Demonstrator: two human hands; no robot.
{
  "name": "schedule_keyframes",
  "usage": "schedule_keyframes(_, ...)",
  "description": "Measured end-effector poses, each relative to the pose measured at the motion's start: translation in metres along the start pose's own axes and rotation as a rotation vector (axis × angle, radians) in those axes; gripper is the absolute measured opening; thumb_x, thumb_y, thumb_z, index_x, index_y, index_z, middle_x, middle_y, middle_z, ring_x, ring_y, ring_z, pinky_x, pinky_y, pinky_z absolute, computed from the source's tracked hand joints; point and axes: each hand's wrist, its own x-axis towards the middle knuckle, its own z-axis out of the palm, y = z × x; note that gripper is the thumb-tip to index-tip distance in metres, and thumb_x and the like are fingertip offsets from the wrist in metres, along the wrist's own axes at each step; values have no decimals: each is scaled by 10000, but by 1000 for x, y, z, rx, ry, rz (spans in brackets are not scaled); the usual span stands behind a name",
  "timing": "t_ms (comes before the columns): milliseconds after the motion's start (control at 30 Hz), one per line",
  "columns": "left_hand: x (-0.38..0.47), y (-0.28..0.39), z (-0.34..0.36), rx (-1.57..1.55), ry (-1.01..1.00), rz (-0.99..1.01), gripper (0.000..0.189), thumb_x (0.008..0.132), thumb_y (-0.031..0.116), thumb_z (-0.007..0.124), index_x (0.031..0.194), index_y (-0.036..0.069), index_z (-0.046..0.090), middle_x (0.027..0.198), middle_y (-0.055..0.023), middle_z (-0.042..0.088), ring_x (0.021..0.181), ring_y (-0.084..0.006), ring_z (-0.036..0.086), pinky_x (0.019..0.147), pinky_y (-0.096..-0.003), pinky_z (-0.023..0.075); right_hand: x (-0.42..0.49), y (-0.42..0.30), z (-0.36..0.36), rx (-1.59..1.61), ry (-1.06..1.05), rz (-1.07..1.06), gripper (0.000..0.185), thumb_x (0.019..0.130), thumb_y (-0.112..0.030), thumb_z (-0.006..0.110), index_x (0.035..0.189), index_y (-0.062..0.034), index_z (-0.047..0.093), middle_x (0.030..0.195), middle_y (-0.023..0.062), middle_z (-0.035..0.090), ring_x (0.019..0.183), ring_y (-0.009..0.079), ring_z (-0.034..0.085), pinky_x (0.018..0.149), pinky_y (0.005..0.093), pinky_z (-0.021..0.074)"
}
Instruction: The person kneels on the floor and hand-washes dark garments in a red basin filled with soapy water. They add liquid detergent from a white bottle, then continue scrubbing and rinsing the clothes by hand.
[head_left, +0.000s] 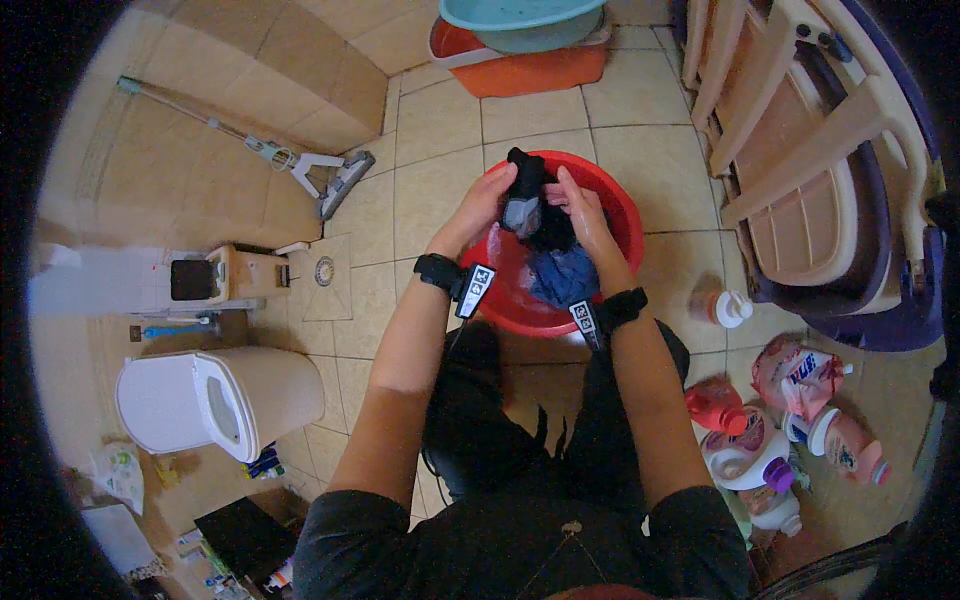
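A red plastic basin (622, 202) stands on the floor before my knees. Over it, my left hand (480, 206) grips a dark sock-like cloth with a light grey patch (522, 214), its thumb against the black upper part. My right hand (581, 210) is at the basin's right side, fingers apart, close to the cloth but with no clear hold on it. Down in the basin lie a wet blue cloth (566, 274) and a black cloth (555, 229), partly covered by my right hand. Some liquid (506, 277) shows at the bottom.
An orange bucket (532, 71) with a teal basin (525, 19) on top stands ahead. A mop (300, 165) leans at the left wall, near a floor drain (324, 271) and a toilet (225, 405). Right are folded plastic furniture (810, 172), a pump bottle (731, 309) and several detergent bottles (750, 450).
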Motion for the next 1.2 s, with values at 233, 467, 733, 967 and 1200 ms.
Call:
schedule_keyframes(233,8,1,-14,-217,-382,-110,296,916,258,490,1117,46,537,998,-37,612,882,-136,577,778,-261,457,2,0,0,-124,92,306,607,850,-559,458,1029,1,606,991,111,601,919,182,548,836,304,411)
schedule_keyframes(467,17,-11,-22,260,-129,63,249,891,174,535,1090,25,554,828,-6,628,718,-100,572,673,-226,457,-5,-1,-1,294,-98,30,313,875,-370,540,939,-76,628,823,-15,595,762,110,533,723,228,408)
schedule_keyframes(733,3,-1,-26,372,-17,133,208,815,137,635,999,41,621,857,-30,620,796,-134,554,728,-280,450,9,7,-10,80,171,-235,101,816,-90,599,890,-50,543,832,-17,553,808,89,505,735,218,403)
schedule_keyframes(967,-3,-1,-30,1227,156,167,253,749,146,696,941,2,613,967,-71,600,885,-180,558,809,-319,435,-2,-7,-20,109,-309,-309,413,699,-10,668,1078,-43,509,1002,58,549,932,173,528,802,282,434)
schedule_keyframes(1200,6,-4,-39,371,22,61,210,878,253,547,940,60,598,888,14,583,817,-108,521,784,-252,414,3,-3,-25,-308,-229,-207,328,825,-246,557,1001,28,600,949,133,625,911,209,567,815,296,422)
